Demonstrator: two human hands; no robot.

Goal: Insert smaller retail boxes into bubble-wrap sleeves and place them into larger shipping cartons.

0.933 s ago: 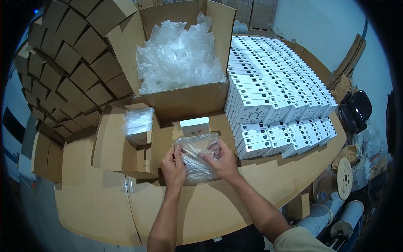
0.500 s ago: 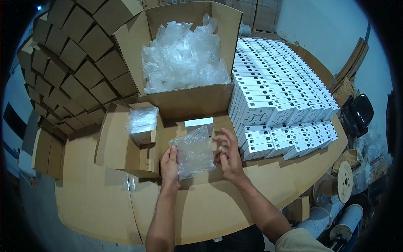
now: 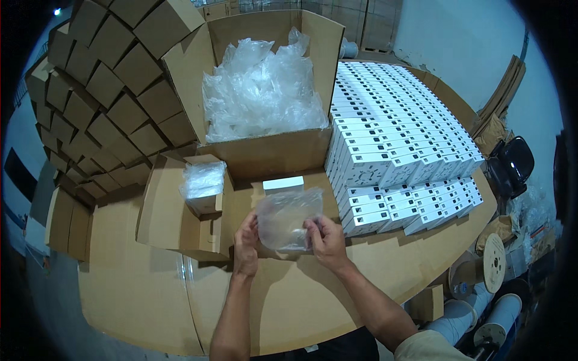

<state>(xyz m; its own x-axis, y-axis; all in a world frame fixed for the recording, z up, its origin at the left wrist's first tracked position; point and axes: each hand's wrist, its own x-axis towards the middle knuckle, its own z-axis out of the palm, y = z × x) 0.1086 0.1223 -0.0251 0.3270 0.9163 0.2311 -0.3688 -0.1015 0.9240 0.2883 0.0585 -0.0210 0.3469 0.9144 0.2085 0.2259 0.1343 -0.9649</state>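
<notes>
A: What's held?
B: Clear bag [image 3: 288, 218], up in the air just in front of the big box [image 3: 265, 90]. Left hand [image 3: 245, 243] pinches its left edge, right hand [image 3: 325, 240] pinches the lower right edge. Fingers of both closed on the film, bag stretched between them.

A: Handling?
B: I'd judge it very light, limp, slippery, crinkly thin plastic. No stiffness, so it sags wherever it isn't held. Best taken at the edges or at the mouth, thumb against forefinger, as both hands do here. Can't tell if anything is inside; it looks empty.

A: Anything under it?
B: White box [image 3: 283, 183], small, on the counter [image 3: 150, 289] touching the front wall of the big box, just behind the bag.

A: Containers?
B: Big box is open, flaps up, heaped full of the same clear bags. Left of it a small carton [image 3: 180, 216], open, with a bagged item [image 3: 203, 180] sitting at its top. Right of the big box, rows of white boxes [image 3: 397, 138], stacked close. Left and behind the big box, a wall of cartons [image 3: 102, 102], closed.
</notes>
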